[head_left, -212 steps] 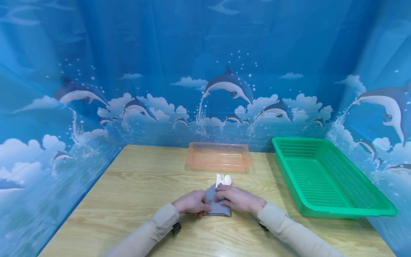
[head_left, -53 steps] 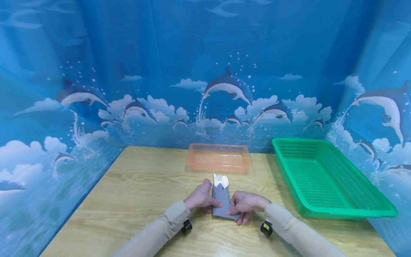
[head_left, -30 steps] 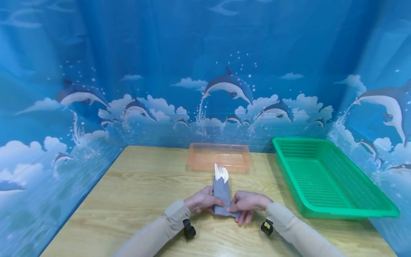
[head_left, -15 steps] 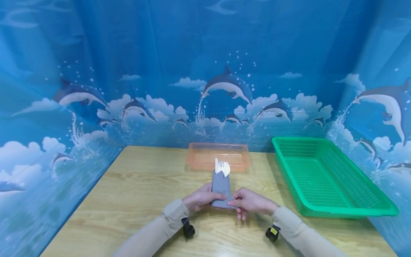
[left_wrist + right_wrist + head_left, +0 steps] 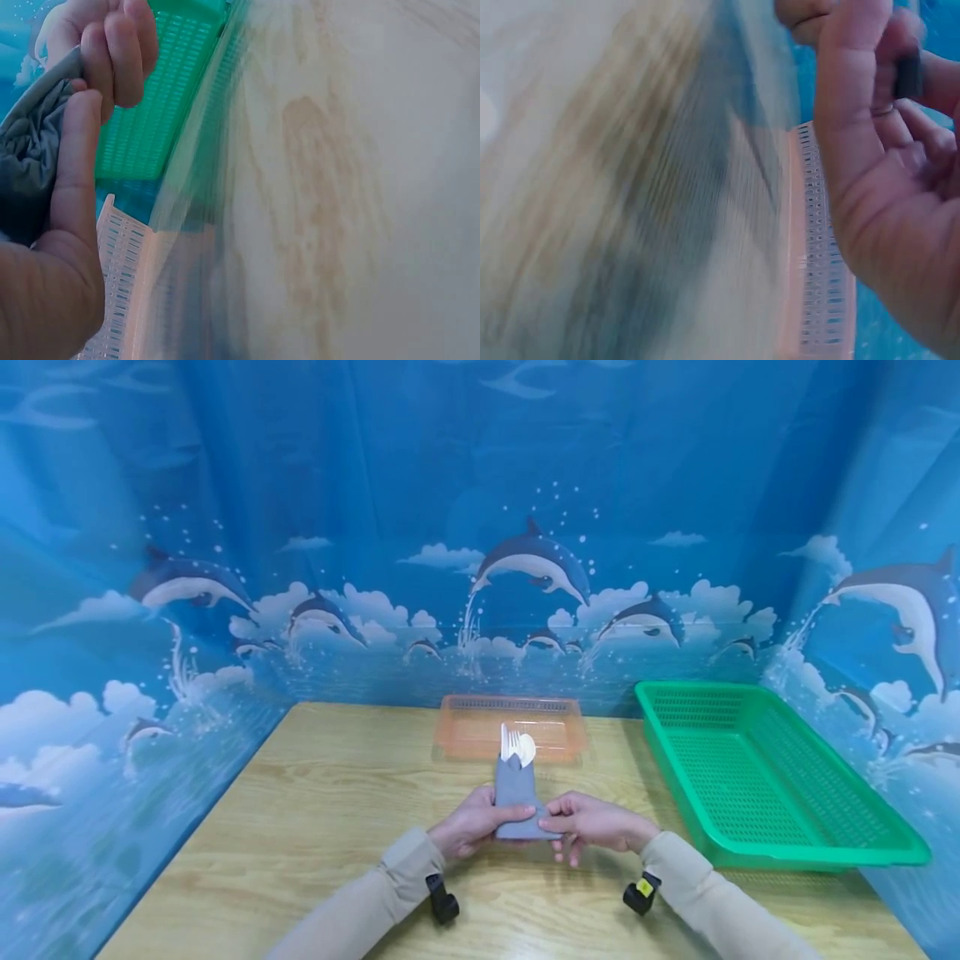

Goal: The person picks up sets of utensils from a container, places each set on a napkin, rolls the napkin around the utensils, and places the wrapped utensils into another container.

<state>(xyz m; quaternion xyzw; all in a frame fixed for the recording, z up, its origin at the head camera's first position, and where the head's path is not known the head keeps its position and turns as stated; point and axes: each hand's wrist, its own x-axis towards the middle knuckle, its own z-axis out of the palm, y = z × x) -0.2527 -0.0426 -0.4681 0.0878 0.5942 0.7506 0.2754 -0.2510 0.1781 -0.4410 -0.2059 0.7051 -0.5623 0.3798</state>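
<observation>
A grey cloth napkin [image 5: 514,785] is folded into a narrow pocket. From its far end stick out a white knife [image 5: 504,740], fork [image 5: 514,743] and spoon [image 5: 527,749]; their lower parts are hidden in the cloth. My left hand [image 5: 474,821] grips the pocket from the left, its thumb lying across the front. A flap at the lower right corner is pinched by my right hand [image 5: 600,823]. Bunched cloth [image 5: 30,157] shows beside the left thumb in the left wrist view. In the right wrist view, only a small dark bit of napkin [image 5: 909,75] shows.
An orange see-through basket [image 5: 510,727] sits at the table's back edge, just beyond the cutlery tips. At the right stands a large green basket [image 5: 750,793]. Blue dolphin-print curtains [image 5: 420,485] enclose the wooden table [image 5: 322,810] behind and at both sides.
Earlier the napkin lay on the table with both hands over it. It now appears raised and farther forward, and the right hand has shifted from its upper part to the lower right corner.
</observation>
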